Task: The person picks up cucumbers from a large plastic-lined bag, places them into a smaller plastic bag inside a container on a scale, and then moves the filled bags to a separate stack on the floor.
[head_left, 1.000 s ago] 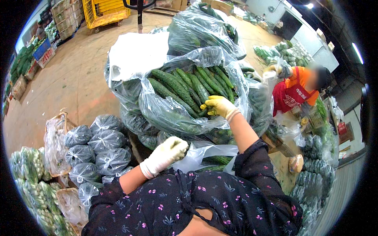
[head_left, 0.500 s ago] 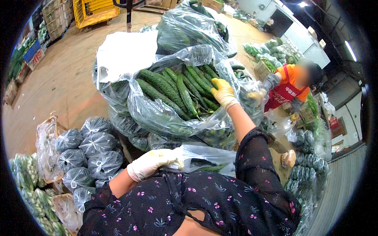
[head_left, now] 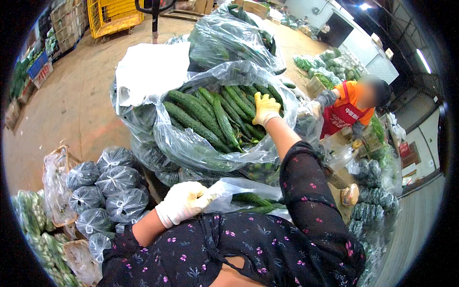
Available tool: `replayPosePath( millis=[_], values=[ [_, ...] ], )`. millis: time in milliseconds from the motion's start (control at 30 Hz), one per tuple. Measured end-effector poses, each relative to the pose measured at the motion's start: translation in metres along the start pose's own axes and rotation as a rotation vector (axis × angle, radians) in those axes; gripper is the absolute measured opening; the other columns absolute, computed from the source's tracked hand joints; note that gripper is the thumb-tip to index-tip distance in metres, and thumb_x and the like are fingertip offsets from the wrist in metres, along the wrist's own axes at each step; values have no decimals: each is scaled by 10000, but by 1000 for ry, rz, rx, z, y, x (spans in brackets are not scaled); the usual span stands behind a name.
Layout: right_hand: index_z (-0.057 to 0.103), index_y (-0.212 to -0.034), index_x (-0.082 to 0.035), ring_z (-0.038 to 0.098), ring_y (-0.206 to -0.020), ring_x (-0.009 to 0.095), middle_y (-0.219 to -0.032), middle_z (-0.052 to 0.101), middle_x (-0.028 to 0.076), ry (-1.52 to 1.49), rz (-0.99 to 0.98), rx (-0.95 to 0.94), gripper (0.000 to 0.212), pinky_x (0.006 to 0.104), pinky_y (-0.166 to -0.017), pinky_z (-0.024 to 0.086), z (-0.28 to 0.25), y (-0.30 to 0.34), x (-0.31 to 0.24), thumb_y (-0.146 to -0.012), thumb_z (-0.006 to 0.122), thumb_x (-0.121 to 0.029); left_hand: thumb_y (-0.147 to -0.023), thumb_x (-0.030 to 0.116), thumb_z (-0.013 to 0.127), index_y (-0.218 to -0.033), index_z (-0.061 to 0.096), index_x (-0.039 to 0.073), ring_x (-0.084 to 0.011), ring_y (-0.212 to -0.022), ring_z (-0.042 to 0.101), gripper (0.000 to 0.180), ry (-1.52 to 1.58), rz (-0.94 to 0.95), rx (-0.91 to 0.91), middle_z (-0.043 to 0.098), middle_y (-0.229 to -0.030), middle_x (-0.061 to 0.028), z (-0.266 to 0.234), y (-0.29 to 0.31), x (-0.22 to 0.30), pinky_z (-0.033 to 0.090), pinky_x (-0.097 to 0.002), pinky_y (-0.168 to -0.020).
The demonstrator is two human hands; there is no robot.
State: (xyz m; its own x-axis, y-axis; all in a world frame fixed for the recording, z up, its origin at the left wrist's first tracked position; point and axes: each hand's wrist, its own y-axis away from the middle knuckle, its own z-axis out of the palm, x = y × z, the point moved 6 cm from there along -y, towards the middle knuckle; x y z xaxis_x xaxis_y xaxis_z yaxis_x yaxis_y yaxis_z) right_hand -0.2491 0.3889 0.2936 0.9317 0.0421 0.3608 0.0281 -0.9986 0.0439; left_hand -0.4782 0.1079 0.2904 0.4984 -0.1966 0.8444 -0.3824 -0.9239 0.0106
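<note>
A large clear plastic bag (head_left: 201, 160) stands open in front of me, filled with long dark green cucumbers (head_left: 201, 117). My right hand (head_left: 266, 109), in a yellowish glove, reaches into its right side. The fingers are spread over the cucumbers and touch them. Close to my body, my left hand (head_left: 184, 203), in a white glove, pinches the edge of a smaller clear plastic bag (head_left: 222, 191). Inside that smaller bag lie a few cucumbers (head_left: 253, 200), partly hidden by my clothing.
White sheeting (head_left: 153, 69) drapes over the big bag's far left, and another full bag (head_left: 229, 40) stands behind. Packed bags (head_left: 119, 179) are piled at lower left. A co-worker in a red apron (head_left: 346, 112) is at right. A yellow cage cart (head_left: 114, 19) stands far left.
My right hand has moved slightly left, and its fingers have spread over the cucumbers. My left hand keeps the small bag's edge, its knuckles turned up more. Cucumbers in the small bag show more.
</note>
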Motion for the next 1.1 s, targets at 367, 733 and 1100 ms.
replayPosePath(
  millis=[367, 733, 1100],
  values=[
    [435, -1325, -62, 598, -1115, 347, -1192, 619, 201, -441, 56, -75, 568, 422, -963, 459, 31, -1, -23, -816, 594, -258, -946, 248, 555, -1160, 603, -15, -176, -982, 610, 343, 1034, -207, -146, 657, -1080, -88, 28, -9, -29, 472, -317, -880],
    [444, -1384, -74, 607, -1080, 268, -1264, 569, 203, -1068, 195, -392, 741, 360, -876, 512, 56, -2, 56, -763, 718, -373, -894, 288, 580, -1055, 644, -13, -178, -852, 619, 347, 1186, -264, -227, 669, -952, -79, 46, -3, -41, 492, -319, -783],
    [539, -1231, 10, 617, -1029, 323, -1108, 629, 224, -952, 200, -192, 526, 399, -878, 484, 73, -23, 42, -798, 656, -265, -946, 314, 548, -1278, 536, -16, -193, -1023, 594, 469, 1222, -53, -332, 627, -1113, -110, 33, -6, 7, 431, -344, -938]
  ],
)
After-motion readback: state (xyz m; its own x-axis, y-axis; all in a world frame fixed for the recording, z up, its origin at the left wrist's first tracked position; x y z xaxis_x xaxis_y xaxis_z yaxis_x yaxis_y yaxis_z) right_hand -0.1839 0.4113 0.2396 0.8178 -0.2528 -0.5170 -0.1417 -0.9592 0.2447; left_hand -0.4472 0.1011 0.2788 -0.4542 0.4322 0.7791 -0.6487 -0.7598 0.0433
